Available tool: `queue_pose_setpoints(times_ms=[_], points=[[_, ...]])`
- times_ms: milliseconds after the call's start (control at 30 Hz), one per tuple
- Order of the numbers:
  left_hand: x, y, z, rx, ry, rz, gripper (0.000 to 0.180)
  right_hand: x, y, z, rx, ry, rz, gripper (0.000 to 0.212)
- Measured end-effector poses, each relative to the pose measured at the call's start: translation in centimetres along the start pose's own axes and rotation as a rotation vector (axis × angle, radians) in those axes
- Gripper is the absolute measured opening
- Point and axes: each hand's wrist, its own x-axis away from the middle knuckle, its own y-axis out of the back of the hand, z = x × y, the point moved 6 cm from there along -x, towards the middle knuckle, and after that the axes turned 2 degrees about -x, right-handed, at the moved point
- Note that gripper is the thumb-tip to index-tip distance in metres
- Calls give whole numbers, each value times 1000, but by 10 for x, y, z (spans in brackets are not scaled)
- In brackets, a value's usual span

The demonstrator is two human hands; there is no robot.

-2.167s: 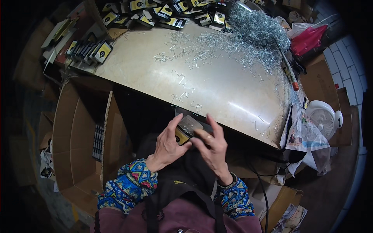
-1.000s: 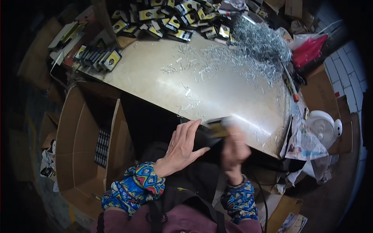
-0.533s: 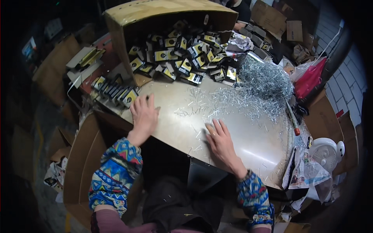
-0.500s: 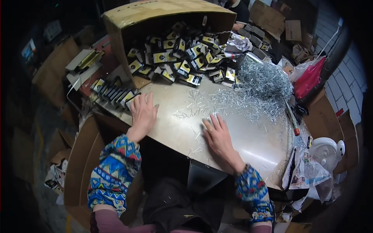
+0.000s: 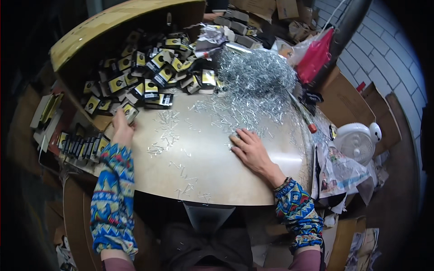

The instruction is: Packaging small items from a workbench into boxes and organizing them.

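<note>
At the lower front corner of the big carton, my left hand (image 5: 122, 127) pinches a small black-and-yellow box (image 5: 130, 113). Its thumb and fingers are partly turned from view. My right hand (image 5: 250, 151) lies on the metal tabletop (image 5: 212, 180) with its fingers stretched out and holds nothing visible. Just beyond those fingertips spreads a heap of small bent silver wire pieces (image 5: 260, 77), with more scattered leftward across the surface. Many similar boxes (image 5: 131, 70) spill from the tipped carton (image 5: 113, 17). Left of my left hand stands a row of upright boxes (image 5: 86, 145).
A white fan (image 5: 355, 143) stands to the right, beside crumpled paper and plastic (image 5: 337, 169). Behind the wire heap hangs a pink-red bag (image 5: 314, 56). A rod with an orange-red end (image 5: 312, 128) lies along the table's right edge. Part of another person's hand shows at the back.
The view has swung to the right. My left hand has left the row of boxes and taken hold of a small box by the carton. My right hand is nearer the wire heap.
</note>
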Motion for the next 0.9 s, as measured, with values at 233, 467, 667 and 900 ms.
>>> queue_pose_setpoints(times_ms=[233, 467, 667, 900], points=[[151, 9, 24, -13, 223, 340, 29, 12, 5, -12, 14, -99, 49, 48], [261, 85, 46, -62, 310, 345, 38, 14, 0, 9, -114, -98, 67, 49], [305, 99, 89, 60, 423, 610, 39, -18, -15, -6, 67, -146, -107, 47], [321, 172, 164, -248, 431, 567, 26, 12, -3, 47, -23, 43, -81, 42]])
